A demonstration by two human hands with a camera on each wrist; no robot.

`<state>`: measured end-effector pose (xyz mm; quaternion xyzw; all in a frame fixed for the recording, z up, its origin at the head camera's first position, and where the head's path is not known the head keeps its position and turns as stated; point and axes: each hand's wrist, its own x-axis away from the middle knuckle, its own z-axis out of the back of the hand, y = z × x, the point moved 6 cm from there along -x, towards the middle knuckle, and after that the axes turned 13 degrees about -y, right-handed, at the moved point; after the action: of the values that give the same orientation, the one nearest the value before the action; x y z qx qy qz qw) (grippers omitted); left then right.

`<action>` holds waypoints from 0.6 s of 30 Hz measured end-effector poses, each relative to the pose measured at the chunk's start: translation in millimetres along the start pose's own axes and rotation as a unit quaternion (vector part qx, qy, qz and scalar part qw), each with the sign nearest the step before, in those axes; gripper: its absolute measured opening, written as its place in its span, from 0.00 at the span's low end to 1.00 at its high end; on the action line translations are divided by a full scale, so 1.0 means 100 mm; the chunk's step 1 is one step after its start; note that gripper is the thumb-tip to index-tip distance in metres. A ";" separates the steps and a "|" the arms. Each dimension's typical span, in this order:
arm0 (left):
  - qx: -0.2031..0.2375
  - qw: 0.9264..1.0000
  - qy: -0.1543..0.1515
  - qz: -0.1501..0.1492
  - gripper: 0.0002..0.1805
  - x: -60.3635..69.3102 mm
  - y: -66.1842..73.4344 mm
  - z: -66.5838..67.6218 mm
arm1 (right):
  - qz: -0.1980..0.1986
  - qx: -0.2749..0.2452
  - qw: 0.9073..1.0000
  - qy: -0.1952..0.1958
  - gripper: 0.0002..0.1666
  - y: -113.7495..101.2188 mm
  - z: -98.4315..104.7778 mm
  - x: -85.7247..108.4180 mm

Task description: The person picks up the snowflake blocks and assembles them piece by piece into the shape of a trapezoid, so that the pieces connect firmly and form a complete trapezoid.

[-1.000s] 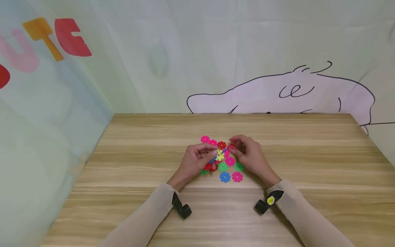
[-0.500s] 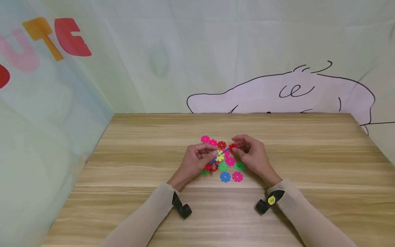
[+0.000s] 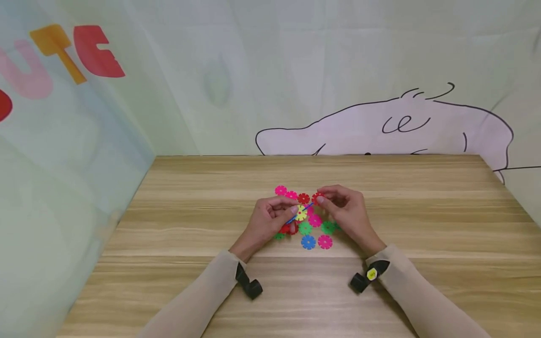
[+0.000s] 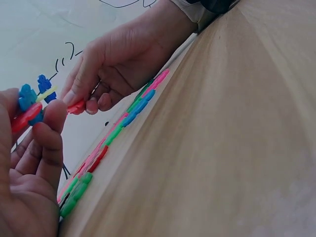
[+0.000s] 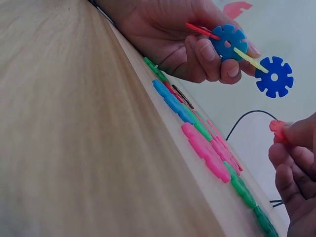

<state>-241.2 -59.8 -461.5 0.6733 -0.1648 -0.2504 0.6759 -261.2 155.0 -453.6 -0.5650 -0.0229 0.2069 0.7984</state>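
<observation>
My left hand holds a short chain of slotted plastic snowflake discs above the table. In the right wrist view the chain runs from a red disc through a light blue disc and a yellow disc to a dark blue disc. The left thumb and fingers pinch its red and light blue end. My right hand pinches a single red disc between thumb and fingers. A gap separates that red disc from the dark blue one.
Loose discs lie on the wooden table under and between the hands, among them a blue disc, a pink disc and a green disc. A printed cloth wall stands behind the table.
My right hand has shifted slightly to the right, and the red disc in it has turned and risen a little beside the dark blue disc. The left hand has stayed in place.
</observation>
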 end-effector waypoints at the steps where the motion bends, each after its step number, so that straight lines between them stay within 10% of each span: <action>1: 0.000 1.000 0.000 -0.001 0.12 0.00 0.00 0.00 | 0.004 -0.005 1.000 0.003 0.13 0.00 0.01 0.00; 18: -0.002 1.000 0.004 -0.004 0.12 0.00 0.02 0.01 | 0.011 -0.190 0.982 0.010 0.13 -0.03 -0.03 0.04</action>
<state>-241.3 -60.3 -459.9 0.6734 -0.1589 -0.2509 0.6770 -256.2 153.4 -452.9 -0.7087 -0.0479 0.2022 0.6743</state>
